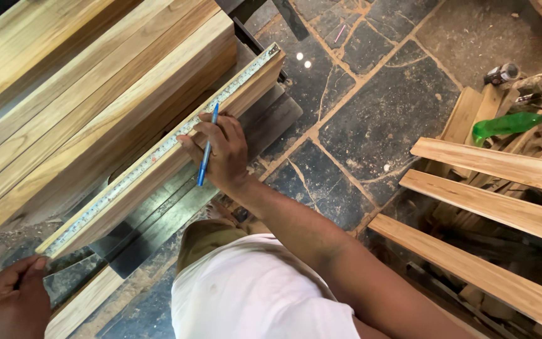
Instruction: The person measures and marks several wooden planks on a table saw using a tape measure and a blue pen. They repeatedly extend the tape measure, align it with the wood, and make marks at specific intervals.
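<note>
You wear a plain white short-sleeved shirt, its cloth lightly creased and filling the near middle of the view. Below it show olive-brown trousers or shorts. Your right arm is bare from the sleeve down to your right hand (221, 154), no watch or ring showing. Your left hand (7, 295), near left, is bare too.

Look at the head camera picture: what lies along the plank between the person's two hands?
In the head view, a measuring tape runs along the plank from the left hand up past the right hand, which holds a blue pen.
</note>
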